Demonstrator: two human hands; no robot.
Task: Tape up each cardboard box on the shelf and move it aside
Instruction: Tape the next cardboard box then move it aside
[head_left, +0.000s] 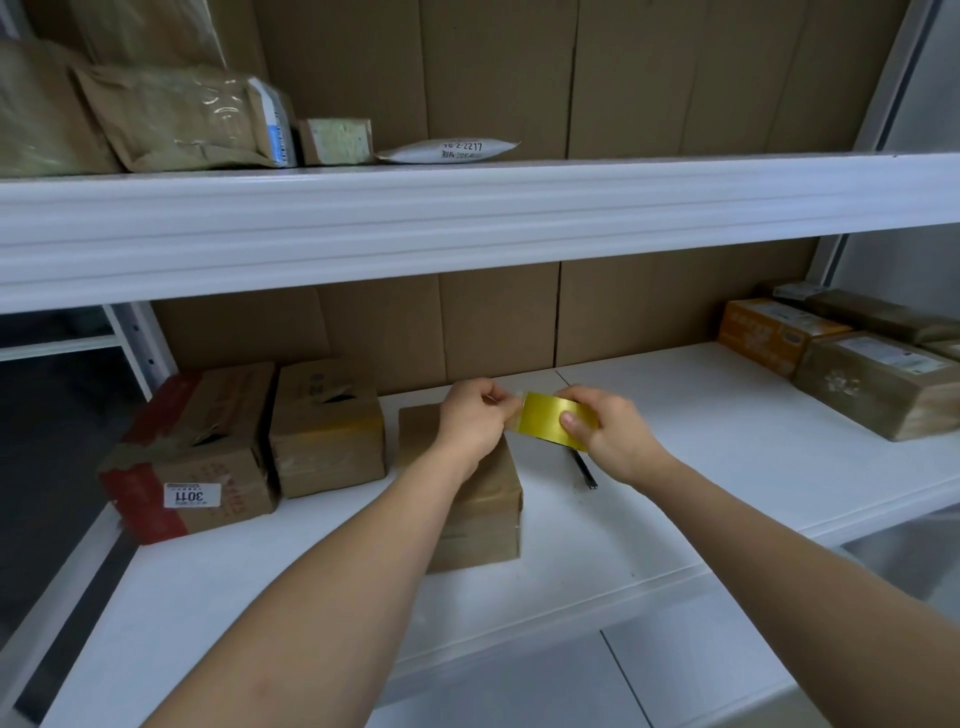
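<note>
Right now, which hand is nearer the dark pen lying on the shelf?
Right. The right hand, holding the tape roll, sits just above the pen; the left hand is further left, over the box.

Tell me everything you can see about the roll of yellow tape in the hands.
The tape roll is glossy golden yellow and looks like plastic packing tape, seen mostly side-on. It is held in the air above the far end of the brown cardboard box on the white shelf. The right hand grips the roll with fingers curled round it; the left hand pinches at its left edge, seemingly the free end.
</note>
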